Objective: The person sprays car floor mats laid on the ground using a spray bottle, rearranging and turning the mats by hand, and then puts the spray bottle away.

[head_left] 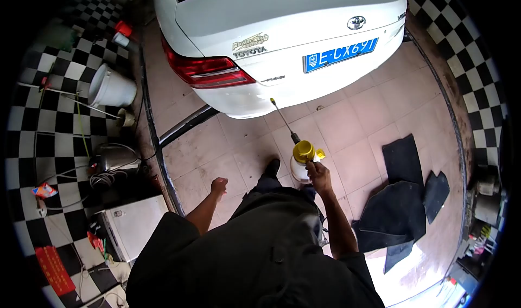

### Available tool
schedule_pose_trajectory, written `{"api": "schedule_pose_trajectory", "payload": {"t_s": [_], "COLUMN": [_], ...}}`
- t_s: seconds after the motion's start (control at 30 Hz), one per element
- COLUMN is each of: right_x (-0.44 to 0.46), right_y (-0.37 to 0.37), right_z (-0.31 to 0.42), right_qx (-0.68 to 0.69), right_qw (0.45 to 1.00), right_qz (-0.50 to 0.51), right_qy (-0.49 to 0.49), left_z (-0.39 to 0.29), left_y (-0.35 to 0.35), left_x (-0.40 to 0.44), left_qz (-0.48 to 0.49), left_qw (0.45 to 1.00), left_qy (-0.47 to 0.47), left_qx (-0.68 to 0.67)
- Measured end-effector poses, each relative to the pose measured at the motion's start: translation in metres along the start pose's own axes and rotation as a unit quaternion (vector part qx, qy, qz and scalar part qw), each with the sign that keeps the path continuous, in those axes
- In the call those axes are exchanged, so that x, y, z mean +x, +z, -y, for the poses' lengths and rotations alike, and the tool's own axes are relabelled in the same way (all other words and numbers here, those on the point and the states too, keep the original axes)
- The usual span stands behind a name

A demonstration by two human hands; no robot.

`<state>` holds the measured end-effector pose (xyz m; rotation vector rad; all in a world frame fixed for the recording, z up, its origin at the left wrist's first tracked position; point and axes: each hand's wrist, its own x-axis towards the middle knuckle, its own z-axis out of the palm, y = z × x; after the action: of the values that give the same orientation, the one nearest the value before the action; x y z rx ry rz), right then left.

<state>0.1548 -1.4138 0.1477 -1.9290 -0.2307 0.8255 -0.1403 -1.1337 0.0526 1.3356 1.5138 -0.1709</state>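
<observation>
My right hand (319,177) is closed around a sprayer (304,151) with a yellow top, a white bottle and a long thin wand. The wand's yellow tip (273,100) points forward and overlaps the lower rear bumper in this view; I cannot tell whether it touches. Ahead stands the rear of a white car (282,31) with a red tail light (209,69) and a blue number plate (341,54). My left hand (218,187) hangs low on the left with its fingers curled, nothing visible in it. Part of the bottle is hidden by my right hand.
Black car mats (393,210) lie on the tiled floor (347,123) at the right. Along the left stand a white bucket (112,85), a metal machine (118,157) with coiled hose, and a white cabinet (135,224). A dark pipe (187,126) runs near the car's left corner.
</observation>
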Motion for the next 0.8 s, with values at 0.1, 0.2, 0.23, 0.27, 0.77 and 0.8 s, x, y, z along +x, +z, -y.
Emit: {"api": "schedule_pose_trajectory", "payload": {"t_s": [0.1, 0.2, 0.23, 0.27, 0.77, 0.8], "right_x": [0.000, -0.008, -0.014, -0.020, -0.014, -0.009], "right_y": [-0.019, -0.048, -0.060, -0.076, -0.266, -0.270], "right_z": [-0.010, -0.020, -0.020, -0.016, 0.089, 0.094], "right_qx": [0.017, 0.050, 0.078, 0.124, 0.121, 0.094], "right_qw": [1.000, 0.999, 0.997, 0.992, 0.977, 0.978], "right_qz": [0.020, -0.004, -0.005, -0.012, -0.129, -0.131], "right_qy": [-0.009, -0.014, 0.009, 0.019, -0.121, -0.130], "left_z": [0.012, 0.012, 0.011, 0.011, -0.064, -0.071], "left_y": [0.019, 0.044, 0.054, 0.063, 0.186, 0.193], "left_x": [-0.031, -0.053, -0.058, -0.061, -0.047, -0.039], "left_qz": [-0.013, -0.001, 0.001, 0.005, 0.080, 0.079], "left_qw": [1.000, 1.000, 0.999, 0.999, 0.994, 0.994], "left_qy": [-0.009, -0.004, -0.002, 0.007, 0.006, 0.014], "left_qx": [0.007, 0.025, 0.033, 0.038, 0.076, 0.075]}}
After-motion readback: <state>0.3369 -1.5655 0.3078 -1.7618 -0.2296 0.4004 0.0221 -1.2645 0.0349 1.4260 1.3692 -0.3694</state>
